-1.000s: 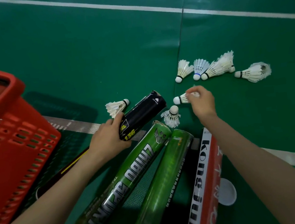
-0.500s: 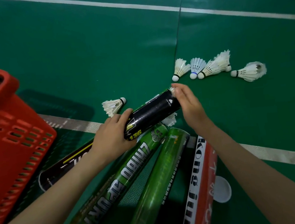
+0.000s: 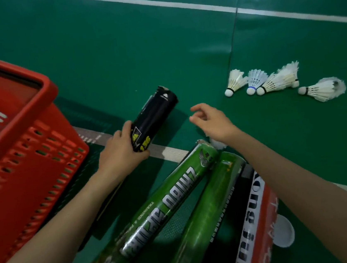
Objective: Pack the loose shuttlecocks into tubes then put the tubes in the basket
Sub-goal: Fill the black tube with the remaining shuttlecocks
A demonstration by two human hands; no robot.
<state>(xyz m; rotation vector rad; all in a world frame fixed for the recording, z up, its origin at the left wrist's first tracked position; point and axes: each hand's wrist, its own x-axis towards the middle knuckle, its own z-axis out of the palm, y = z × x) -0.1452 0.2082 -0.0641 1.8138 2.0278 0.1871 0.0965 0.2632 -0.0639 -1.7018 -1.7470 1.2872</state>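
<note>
Two glossy green cylindrical tubes [image 3: 166, 205] lie between the forearms. The left hand [image 3: 121, 152] grips a black cardboard tube [image 3: 155, 116], tilted away. The right hand [image 3: 212, 122], just right of it, is relaxed and holds nothing. Loose white feathered shuttlecocks [image 3: 277, 79] lie beyond the right hand. A red slotted plastic basket [image 3: 51, 89] stands left of the left hand.

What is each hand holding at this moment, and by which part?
The left hand grips the black tube round its body, at the yellow print. The right hand holds nothing.
</note>
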